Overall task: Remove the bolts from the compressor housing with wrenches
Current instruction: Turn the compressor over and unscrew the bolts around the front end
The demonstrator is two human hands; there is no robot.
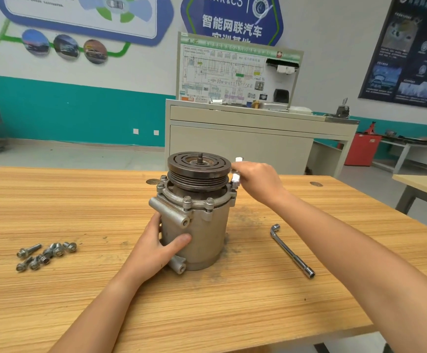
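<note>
While our left grip [156,242] clasps the housing [202,225] upright on the tabletop [80,301] and our right grip [257,180] clamps the wrench [236,177] on its far-right bolt [233,186], we should keep it square, turning steadily.

My compressor housing [199,233] is matt, cast grey metal under a darker, dull metal pulley [199,169]. At nine o'clock the bolts [46,253] gleam on the surface [80,301], smooth streaked wood-grain.

on the wooden surface [85,205] the grey metal compressor housing [202,225] stands between left fingers [182,239] and right fingers [244,169]; loose steel bolts [45,253] lie left of them, a bent steel wrench [292,250] right.
</note>
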